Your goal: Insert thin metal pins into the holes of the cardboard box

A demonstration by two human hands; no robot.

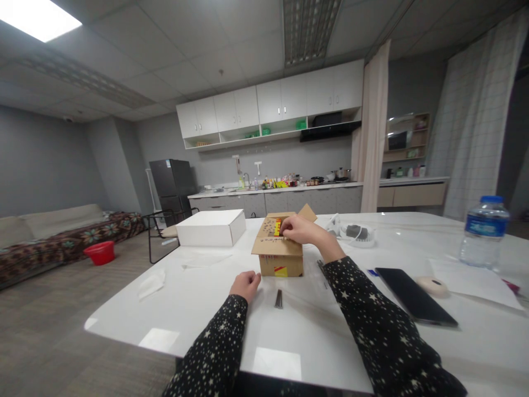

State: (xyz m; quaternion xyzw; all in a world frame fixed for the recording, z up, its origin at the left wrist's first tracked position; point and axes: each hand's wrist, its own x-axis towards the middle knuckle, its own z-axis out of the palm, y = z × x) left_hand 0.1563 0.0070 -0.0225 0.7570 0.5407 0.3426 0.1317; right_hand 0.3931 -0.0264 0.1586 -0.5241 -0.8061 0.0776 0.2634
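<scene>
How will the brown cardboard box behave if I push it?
The brown cardboard box would likely slide rather than tip, since it rests flat on the glossy table. Its front flap, thin and jutting out, would probably bend if pressed.

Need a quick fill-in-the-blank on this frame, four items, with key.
1. The person's ____ hand is at the top of the cardboard box.
2. In the picture, the white box stands to the ____ of the cardboard box.
3. The plastic bottle has a ____ cap.
4. The bucket on the floor is coloured ____.

Missing words: right; left; blue; red.
</scene>
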